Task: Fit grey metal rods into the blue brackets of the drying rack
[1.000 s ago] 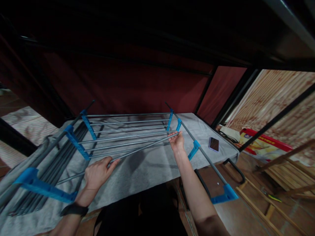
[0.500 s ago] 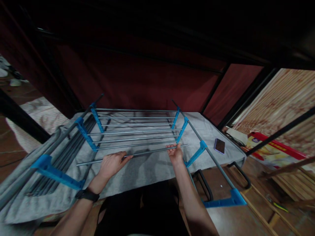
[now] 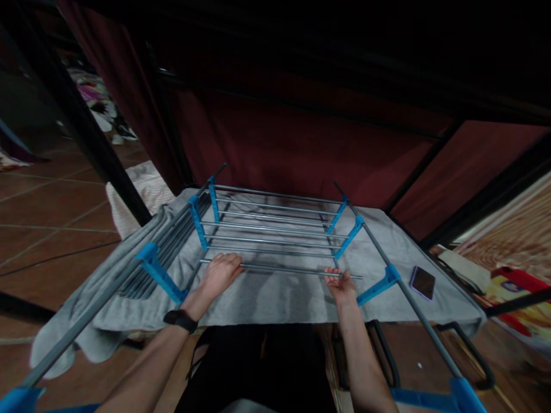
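A loose grey metal tube (image 3: 284, 268) lies across the front of a half-built rack, held level in both hands. My left hand (image 3: 222, 274) is closed around it near its left end, palm down. My right hand (image 3: 341, 282) grips it near the right end from below, fingers curled up over it. Beyond the tube, the rack's blue plastic brackets (image 3: 349, 238) carry several crosswise tubes (image 3: 275, 230). Another blue bracket (image 3: 161, 274) joins the left side tubes near my left hand, and one more blue bracket (image 3: 379, 285) stands right of my right hand.
A grey cloth (image 3: 275, 301) covers the work surface. Several loose tubes (image 3: 161, 258) lie bundled at the left. A phone (image 3: 422, 283) rests at the right. Dark red panels (image 3: 301, 155) rise behind, and black metal handles (image 3: 385, 353) jut out below the right edge.
The view has swung left, so everything sits further right in the picture. My left hand now sits closer to the tube's left end. Both hands still hold the tube.
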`<state>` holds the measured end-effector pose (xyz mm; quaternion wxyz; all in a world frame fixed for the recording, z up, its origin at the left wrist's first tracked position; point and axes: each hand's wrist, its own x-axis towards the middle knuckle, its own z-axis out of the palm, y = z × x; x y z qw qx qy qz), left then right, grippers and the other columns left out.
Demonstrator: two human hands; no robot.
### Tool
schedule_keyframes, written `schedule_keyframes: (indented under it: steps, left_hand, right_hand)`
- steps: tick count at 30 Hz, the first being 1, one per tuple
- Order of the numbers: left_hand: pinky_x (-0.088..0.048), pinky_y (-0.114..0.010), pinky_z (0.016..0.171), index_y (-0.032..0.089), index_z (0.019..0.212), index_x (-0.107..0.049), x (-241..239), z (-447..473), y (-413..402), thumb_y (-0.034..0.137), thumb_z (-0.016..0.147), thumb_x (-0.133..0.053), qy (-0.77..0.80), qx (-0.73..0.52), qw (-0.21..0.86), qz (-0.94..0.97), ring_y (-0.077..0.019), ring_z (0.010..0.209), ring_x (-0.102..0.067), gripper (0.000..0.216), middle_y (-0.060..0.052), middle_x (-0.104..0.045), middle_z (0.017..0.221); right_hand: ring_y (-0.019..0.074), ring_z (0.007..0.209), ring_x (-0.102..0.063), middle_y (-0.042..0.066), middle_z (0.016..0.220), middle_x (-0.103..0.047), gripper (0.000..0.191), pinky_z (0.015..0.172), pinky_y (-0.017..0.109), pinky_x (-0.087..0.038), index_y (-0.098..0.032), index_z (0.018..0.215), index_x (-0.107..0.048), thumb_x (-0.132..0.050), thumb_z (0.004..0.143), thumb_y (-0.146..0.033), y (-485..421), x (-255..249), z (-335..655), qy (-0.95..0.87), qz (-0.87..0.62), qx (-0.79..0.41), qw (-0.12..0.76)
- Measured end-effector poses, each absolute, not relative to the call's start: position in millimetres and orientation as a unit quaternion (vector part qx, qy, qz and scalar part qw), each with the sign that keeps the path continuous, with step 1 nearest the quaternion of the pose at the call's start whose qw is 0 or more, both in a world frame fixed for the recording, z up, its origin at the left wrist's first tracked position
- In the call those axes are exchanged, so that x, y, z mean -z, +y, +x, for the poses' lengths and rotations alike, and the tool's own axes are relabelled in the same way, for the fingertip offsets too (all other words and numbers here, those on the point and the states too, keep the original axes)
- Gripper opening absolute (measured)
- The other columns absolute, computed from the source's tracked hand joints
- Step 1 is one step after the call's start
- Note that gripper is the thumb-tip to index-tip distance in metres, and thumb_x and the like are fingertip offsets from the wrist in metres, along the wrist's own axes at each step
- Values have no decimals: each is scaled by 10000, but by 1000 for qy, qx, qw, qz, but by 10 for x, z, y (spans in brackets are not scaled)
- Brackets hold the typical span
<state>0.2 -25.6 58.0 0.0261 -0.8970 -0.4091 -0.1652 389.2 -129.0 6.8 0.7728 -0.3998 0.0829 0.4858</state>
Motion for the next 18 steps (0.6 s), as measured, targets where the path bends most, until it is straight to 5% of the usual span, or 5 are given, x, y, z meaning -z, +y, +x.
schedule_keyframes:
  steps: [4, 10, 18]
  left_hand:
    - [-452, -370, 813, 201, 858, -650, -623, 27, -287, 220, 923, -539, -427, 141, 9, -893, -249, 855, -655, 131, -92, -678, 877]
    - [-454, -339, 791, 210, 945, -632, -633, 75, -344, 269, 951, -547, -399, 119, -9, -909, -234, 888, -652, 104, -75, -681, 935]
    - [-436, -308, 783, 234, 937, -574, -518, -148, -304, 300, 957, -558, -420, 146, -18, -896, -210, 892, -640, 71, -40, -672, 915]
  right_hand:
    - [148, 719, -709, -24, 706, -663, 205, 855, 399, -618, -224, 703, -516, -519, 902, -173, -1250, -31, 3710, 50, -443, -518, 730]
    - [160, 905, -738, 41, 903, -743, 184, 882, 388, -620, -208, 795, -597, -494, 946, -187, -1254, -42, 3395, 13, -438, -567, 697]
    - [151, 846, -752, 35, 876, -750, 132, 879, 350, -633, -194, 799, -635, -562, 867, -108, -1293, -19, 3629, 17, -450, -542, 710]
